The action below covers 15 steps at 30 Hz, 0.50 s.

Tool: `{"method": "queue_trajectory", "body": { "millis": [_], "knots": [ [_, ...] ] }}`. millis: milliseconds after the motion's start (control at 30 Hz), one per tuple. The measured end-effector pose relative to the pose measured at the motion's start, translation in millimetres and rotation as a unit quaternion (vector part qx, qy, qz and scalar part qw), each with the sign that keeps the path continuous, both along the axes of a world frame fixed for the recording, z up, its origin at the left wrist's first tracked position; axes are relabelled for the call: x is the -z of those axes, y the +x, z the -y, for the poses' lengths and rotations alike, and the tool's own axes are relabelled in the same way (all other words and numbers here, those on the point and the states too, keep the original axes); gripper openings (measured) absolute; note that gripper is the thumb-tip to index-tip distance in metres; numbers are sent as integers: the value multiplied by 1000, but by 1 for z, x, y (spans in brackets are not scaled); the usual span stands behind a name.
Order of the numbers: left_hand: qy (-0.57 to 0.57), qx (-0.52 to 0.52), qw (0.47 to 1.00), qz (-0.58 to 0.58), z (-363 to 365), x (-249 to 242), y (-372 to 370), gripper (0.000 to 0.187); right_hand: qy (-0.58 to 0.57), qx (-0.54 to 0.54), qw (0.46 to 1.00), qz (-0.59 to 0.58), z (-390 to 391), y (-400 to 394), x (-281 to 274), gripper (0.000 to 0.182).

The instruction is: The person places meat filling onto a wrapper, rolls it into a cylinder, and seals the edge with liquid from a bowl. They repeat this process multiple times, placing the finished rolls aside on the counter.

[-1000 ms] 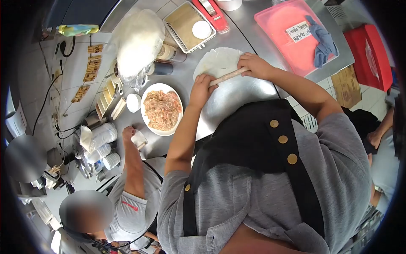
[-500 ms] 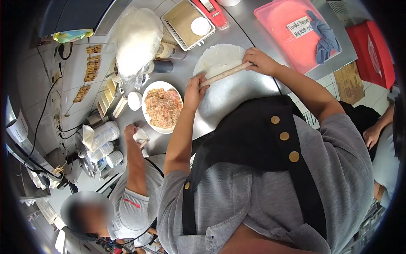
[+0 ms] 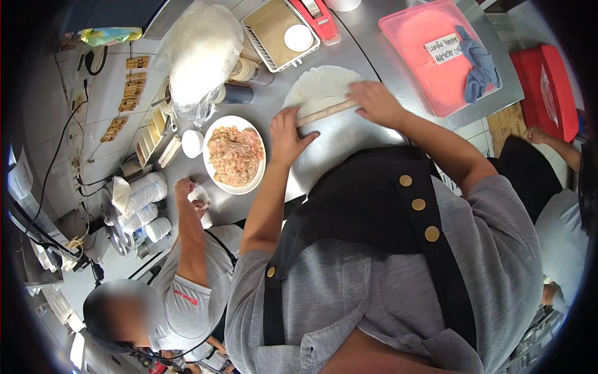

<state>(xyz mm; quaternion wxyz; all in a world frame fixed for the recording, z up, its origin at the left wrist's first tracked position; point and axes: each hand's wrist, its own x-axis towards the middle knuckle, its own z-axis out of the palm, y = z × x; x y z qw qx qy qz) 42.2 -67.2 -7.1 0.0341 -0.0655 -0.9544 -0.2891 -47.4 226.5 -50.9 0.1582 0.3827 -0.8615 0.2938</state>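
A round, thin white wrapper [image 3: 321, 84] lies on the metal counter, its near edge rolled into a long, thin roll [image 3: 327, 112]. At the roll's left end is my left hand [image 3: 288, 134], fingers over the wrapper's edge and thumb stretched out to the side. My right hand [image 3: 375, 103] rests at the right end, fingers spread and slightly blurred. Left of my left hand stands a white plate [image 3: 262, 163] heaped with a pinkish minced mixture [image 3: 235, 156].
Behind the wrapper sit a white basket [image 3: 277, 34] and a red tape dispenser [image 3: 316, 20]. A pink-lidded container [image 3: 430, 68] with a blue cloth [image 3: 479, 65] is at the right. A plastic bag [image 3: 202, 56] stands back left. A co-worker's hands [image 3: 187, 190] hold something white nearby.
Both my hands have loosened from the roll's ends; my left thumb has swung out and my right fingers have spread over the roll. The co-worker's second hand now shows by the white item.
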Motion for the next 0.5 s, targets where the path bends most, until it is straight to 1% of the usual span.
{"method": "queue_trajectory", "body": {
  "millis": [33,67,100,133,167,200,267,300,367,500],
  "knots": [
    [-54,1,997,-47,-10,-1,1,62,20,-57,997,-53,7,2,2,23],
    [-50,-6,998,-49,-16,2,0,62,40,-114,987,-105,14,2,4,22],
    [-57,36,996,-65,-21,7,-2,57,44,-122,986,-108,20,2,5,22],
    [-65,77,992,-81,-26,12,-4,52,62,-146,984,-79,25,2,5,22],
    [-80,82,988,-104,-32,17,-5,39,81,-171,981,-50,30,0,6,22],
    [-76,73,989,-107,-34,21,-6,39,86,-179,979,-53,33,-2,6,22],
    [-102,76,983,-130,-37,28,-7,30,131,-150,980,9,35,-6,6,22],
    [-98,68,984,-132,-36,31,-8,30,136,-157,978,6,36,-8,6,22],
    [-113,73,983,-127,-31,36,-10,27,111,-146,983,27,36,-12,6,20],
    [-125,76,982,-116,-25,31,-13,28,101,-147,984,23,34,-17,8,21]
  ]
}}
